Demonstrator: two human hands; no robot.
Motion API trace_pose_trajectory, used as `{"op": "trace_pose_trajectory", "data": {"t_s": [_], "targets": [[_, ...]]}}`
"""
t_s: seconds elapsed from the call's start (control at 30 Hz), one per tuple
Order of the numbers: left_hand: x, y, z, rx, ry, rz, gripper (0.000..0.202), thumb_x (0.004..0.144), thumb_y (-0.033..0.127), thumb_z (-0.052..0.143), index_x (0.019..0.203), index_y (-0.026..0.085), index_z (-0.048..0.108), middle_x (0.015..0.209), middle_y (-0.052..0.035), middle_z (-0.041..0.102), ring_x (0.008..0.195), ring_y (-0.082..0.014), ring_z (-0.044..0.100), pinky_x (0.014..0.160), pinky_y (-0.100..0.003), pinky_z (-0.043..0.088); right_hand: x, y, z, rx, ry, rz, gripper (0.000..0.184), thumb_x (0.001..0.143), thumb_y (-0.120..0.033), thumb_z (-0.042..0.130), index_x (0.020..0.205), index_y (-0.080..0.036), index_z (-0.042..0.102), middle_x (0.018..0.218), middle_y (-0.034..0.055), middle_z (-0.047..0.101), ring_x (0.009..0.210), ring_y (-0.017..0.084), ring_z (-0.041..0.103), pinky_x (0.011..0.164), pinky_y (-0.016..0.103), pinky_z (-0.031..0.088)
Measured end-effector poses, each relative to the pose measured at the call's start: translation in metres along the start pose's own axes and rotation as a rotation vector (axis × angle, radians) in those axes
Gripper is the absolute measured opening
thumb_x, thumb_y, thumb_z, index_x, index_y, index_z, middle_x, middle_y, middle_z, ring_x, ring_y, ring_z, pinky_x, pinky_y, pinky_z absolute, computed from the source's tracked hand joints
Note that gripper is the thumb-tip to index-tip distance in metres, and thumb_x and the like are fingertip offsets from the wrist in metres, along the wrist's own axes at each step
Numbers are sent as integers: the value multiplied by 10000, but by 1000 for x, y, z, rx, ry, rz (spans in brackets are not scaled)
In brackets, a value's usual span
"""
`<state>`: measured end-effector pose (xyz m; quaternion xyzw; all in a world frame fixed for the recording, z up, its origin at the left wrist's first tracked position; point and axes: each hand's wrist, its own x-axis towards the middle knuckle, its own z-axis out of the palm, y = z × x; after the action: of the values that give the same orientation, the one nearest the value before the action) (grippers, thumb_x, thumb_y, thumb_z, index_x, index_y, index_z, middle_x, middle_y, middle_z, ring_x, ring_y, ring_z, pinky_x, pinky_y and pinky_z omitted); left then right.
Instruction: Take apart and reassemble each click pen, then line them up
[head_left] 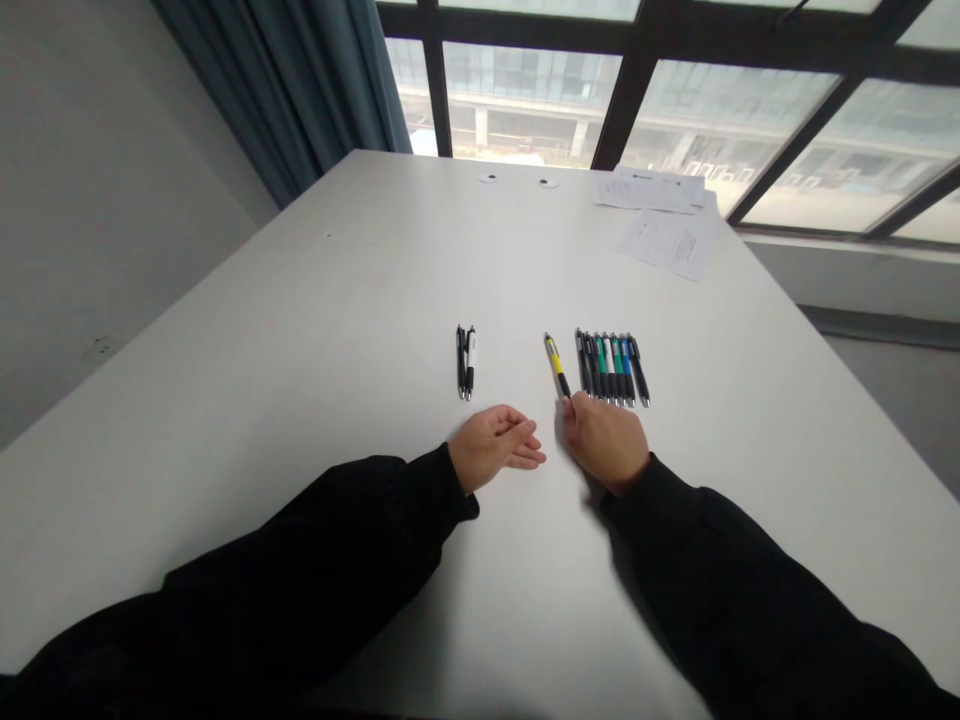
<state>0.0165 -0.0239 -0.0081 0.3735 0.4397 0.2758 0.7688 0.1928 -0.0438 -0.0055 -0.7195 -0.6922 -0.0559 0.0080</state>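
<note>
In the head view, the right hand (604,440) is curled, its fingers drawn in and closed around the lower, black end of a yellow-and-black retractable pen (557,365). The pen angles away from the hand, up and to the left, with its far end on the white table (300,330); how firmly it is gripped cannot be told from this angle. Just beyond and to the right of that hand, a tight row of retractable pens (611,368) in black, white, green and blue lies side by side, their near ends close to the knuckles but apart from them. The left hand (491,447) lies low on the table, palm down and almost flat, its fingers extended together and pointing toward the right hand. It holds nothing and sits just apart from the right hand. Ahead of the left hand and slightly to its left, a pair of pens (466,362), one black and one with a white barrel, lies close together. Both arms wear black sleeves (735,590). Far beyond the hands, sheets of printed paper (664,240) lie on the table near its far edge, in front of a large window (525,90) with a dark frame.
</note>
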Motion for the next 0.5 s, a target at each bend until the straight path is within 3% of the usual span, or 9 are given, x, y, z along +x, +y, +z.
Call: {"op": "trace_pose_trajectory", "data": {"t_s": [0.23,0.5], "targets": [[-3,4,2,43,7,-13,228,854,255,694,782,106,537,634,-45,668,574,-165,705,569,-259,584,6,-3,-3,-8,-35,58,408,999,-321,339,820,-135,655,691,149,714,618,255,697,537,280,367],[-2,2,-1,55,-11,1,277,835,296,713,754,112,523,608,-30,652,511,-151,678,499,-244,566,5,-3,-4,-37,-63,86,433,997,-330,325,843,-132,678,714,153,716,651,259,707,565,296,433]]}}
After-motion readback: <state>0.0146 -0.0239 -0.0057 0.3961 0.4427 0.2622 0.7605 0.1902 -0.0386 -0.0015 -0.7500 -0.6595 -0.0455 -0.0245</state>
